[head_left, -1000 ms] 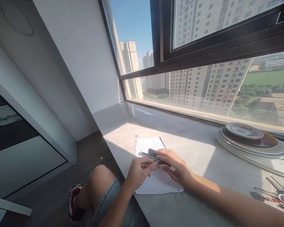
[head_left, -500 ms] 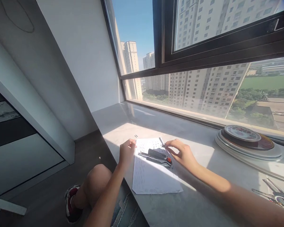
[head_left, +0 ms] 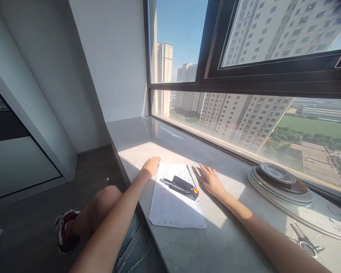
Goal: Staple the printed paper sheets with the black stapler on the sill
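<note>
A stapler point(head_left: 184, 188), black with an orange button and its arm swung open, lies across the upper part of a stack of written paper sheets point(head_left: 174, 214). Resting at the sheets' upper left corner is my left hand point(head_left: 151, 167), low and flat, with its fingers stretched forward; their tips are partly hidden. Beside the upper right edge of the paper, my right hand point(head_left: 209, 179) lies open on the counter, fingers spread and a dark shadow beneath them. Neither hand touches the stapler, and I see nothing held in either.
Stacked plates point(head_left: 281, 185) stand at the right, near the window frame point(head_left: 244, 85). Metal scissors-like tools point(head_left: 307, 242) lie in front of them, partly behind my right forearm. The pale counter point(head_left: 187, 250) ends at its left edge above my knee point(head_left: 109, 195).
My view has shifted slightly. My left hand has gone from a pinch beside the paper's corner to lying flatter. My right fingers have left the paper's edge and spread on the counter.
</note>
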### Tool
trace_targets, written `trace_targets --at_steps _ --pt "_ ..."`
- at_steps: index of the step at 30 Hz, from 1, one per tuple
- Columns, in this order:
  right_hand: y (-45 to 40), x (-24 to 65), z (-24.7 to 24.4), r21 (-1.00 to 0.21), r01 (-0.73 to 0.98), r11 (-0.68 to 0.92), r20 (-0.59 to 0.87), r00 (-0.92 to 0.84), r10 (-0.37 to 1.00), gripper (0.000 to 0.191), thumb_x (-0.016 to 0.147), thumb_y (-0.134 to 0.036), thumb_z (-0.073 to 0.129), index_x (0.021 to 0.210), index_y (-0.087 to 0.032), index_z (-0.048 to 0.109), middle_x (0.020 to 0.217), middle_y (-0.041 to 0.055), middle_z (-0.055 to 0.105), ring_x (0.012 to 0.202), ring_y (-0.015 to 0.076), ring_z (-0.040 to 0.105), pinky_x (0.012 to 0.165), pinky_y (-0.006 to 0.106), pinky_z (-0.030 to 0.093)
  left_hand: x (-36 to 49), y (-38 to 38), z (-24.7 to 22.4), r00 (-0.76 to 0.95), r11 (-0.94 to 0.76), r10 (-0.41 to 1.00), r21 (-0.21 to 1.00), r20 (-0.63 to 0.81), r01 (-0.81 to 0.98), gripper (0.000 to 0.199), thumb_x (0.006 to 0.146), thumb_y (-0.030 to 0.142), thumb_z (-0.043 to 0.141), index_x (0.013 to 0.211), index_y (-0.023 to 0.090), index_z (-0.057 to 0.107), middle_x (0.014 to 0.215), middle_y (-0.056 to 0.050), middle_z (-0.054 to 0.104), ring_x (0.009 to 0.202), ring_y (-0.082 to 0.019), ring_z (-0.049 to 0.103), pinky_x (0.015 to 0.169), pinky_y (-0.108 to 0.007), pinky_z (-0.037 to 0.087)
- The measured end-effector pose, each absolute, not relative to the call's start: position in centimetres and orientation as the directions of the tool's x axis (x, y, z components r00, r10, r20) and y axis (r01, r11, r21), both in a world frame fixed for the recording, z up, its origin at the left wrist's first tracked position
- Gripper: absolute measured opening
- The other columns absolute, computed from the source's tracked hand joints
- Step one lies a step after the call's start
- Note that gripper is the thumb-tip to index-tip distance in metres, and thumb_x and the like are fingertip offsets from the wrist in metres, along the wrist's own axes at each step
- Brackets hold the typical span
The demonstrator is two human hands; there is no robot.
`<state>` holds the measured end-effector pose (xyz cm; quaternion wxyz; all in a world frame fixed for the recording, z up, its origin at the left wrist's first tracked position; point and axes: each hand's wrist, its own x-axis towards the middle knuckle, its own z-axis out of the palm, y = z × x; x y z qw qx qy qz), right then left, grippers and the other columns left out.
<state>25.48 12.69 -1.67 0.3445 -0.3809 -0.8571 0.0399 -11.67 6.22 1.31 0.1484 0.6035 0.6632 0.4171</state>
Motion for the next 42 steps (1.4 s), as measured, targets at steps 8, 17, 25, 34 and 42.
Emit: trace_targets --at_steps 8,17,25,34,42 --pt "12.4 25.5 -1.9 -0.315 0.623 0.716 0.498 -0.533 0.684 0.027 0.1 -0.03 0.05 0.104 -0.021 0.076 0.104 0.0124 0.073 0.09 0.0274 0.061 0.085 0.043 0.053 -12.5 3.7 0.7 -0.256 0.018 0.913 0.593 0.319 0.805 0.02 0.097 0.012 0.057 0.091 0.022 0.074 0.105 -0.012 0.075 0.112 -0.03 0.067 0.107 -0.041 0.049" --pt "15.0 23.7 -1.3 -0.211 0.686 0.697 0.413 -0.583 0.699 0.027 0.101 -0.026 0.053 0.118 -0.022 0.073 0.119 0.0119 0.072 0.094 0.0268 0.059 0.093 0.044 0.052 -10.5 0.5 0.7 -0.221 -0.037 0.915 0.616 0.337 0.787 0.025 0.107 0.024 0.049 0.118 0.021 0.071 0.09 -0.008 0.07 0.084 -0.026 0.064 0.08 -0.034 0.045" --pt "12.8 19.8 2.6 -0.531 0.612 0.586 0.457 -0.376 0.806 0.022 0.101 -0.034 0.05 0.092 -0.022 0.066 0.094 0.0077 0.072 0.083 0.0241 0.064 0.079 0.037 0.053 -8.4 -1.2 0.7 -0.138 -0.323 0.871 0.761 0.472 0.563 0.03 0.1 0.025 0.053 0.108 0.024 0.082 0.101 -0.01 0.079 0.093 -0.028 0.072 0.091 -0.038 0.054" --pt "2.5 20.8 1.0 -0.544 0.408 0.733 0.492 -0.552 0.673 0.031 0.1 -0.05 0.068 0.119 -0.026 0.068 0.113 0.0109 0.077 0.09 0.027 0.074 0.072 0.038 0.061 -5.4 -2.9 1.2 -0.093 -0.374 0.881 0.804 0.464 0.462 0.024 0.095 0.024 0.066 0.107 0.031 0.087 0.114 -0.008 0.083 0.11 -0.032 0.073 0.106 -0.043 0.05" --pt "2.9 20.0 0.8 -0.567 0.385 0.729 0.461 -0.586 0.667 0.01 0.098 -0.035 0.064 0.1 -0.025 0.064 0.096 0.0097 0.077 0.088 0.0315 0.073 0.074 0.042 0.059 -5.9 -2.5 1.0 0.025 -0.31 0.924 0.708 0.382 0.635 0.021 0.091 0.017 0.066 0.097 0.028 0.083 0.11 -0.008 0.083 0.112 -0.033 0.072 0.112 -0.048 0.043"
